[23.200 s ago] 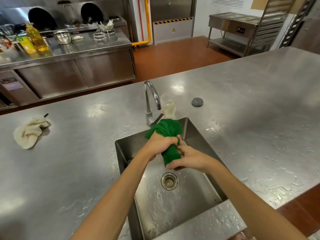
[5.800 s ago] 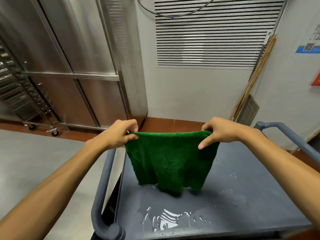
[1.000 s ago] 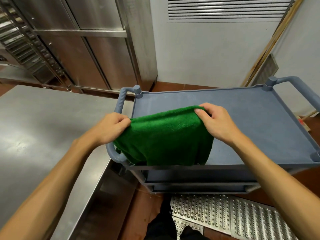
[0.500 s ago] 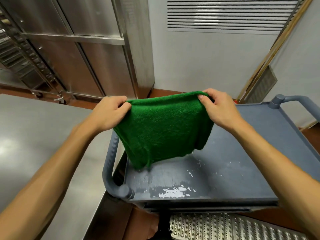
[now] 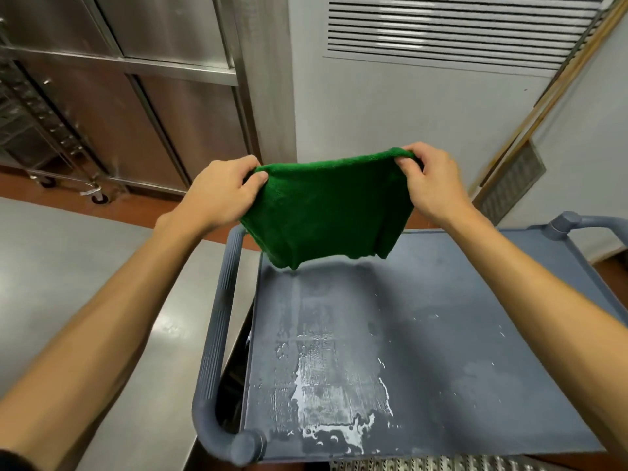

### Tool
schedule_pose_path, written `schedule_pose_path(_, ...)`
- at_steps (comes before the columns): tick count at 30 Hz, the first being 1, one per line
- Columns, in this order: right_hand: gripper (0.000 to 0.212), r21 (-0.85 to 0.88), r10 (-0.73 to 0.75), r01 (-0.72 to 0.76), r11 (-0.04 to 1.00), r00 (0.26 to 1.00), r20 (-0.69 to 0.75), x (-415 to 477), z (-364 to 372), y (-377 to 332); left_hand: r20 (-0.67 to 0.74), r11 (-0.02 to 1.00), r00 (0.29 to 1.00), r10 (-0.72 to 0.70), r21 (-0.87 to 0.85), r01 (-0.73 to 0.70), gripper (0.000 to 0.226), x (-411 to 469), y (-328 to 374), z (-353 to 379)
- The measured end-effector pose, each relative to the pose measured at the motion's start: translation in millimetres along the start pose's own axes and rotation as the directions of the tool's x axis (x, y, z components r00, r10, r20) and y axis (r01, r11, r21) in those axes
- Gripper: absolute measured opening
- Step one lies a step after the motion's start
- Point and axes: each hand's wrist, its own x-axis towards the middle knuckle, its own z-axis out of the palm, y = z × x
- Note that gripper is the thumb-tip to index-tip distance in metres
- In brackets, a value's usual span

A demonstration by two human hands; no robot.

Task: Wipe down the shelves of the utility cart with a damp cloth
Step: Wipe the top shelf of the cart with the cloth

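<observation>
A green cloth (image 5: pixel 326 209) hangs spread between my two hands above the far part of the grey-blue utility cart's top shelf (image 5: pixel 458 334). My left hand (image 5: pixel 226 190) pinches its upper left corner and my right hand (image 5: pixel 430 180) pinches its upper right corner. The cloth's lower edge hangs just above the shelf near the far left side. A wet streak with water droplets (image 5: pixel 333 385) runs down the left half of the shelf toward the near edge. The lower shelves are hidden.
The cart's left handle (image 5: pixel 217 334) stands beside a stainless steel counter (image 5: pixel 68 273) on my left. Steel cabinets (image 5: pixel 136 96) and a wheeled rack (image 5: pixel 40 130) stand behind. A white wall with a louvred vent (image 5: pixel 452 25) and leaning wooden poles (image 5: pixel 550 93) lies beyond the cart.
Over the last second both hands have carried the cloth from the near edge of the top shelf out toward its far side, lifting it; a wet streak shows on the shelf behind it.
</observation>
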Motion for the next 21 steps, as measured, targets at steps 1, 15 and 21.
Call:
schedule_pose_path(1,0.022,0.005,0.013,-0.013,1.0,1.0,0.003,-1.1,5.7,4.9,0.006,1.0,1.0,0.006,-0.007,-0.006,0.022,-0.2,-3.8,5.7)
schedule_pose_path(15,0.023,-0.163,0.268,-0.215,0.963,0.834,0.482,-110.3,100.0,103.5,0.548,0.98,0.813,-0.2,0.132,0.152,0.024,-88.0,-41.9,137.8)
schedule_pose_path(21,0.022,-0.233,0.368,-0.285,0.93,0.714,0.596,-164.7,105.2,127.1,0.588,0.959,0.758,-0.282,0.14,0.248,0.031,-145.0,-33.7,174.6)
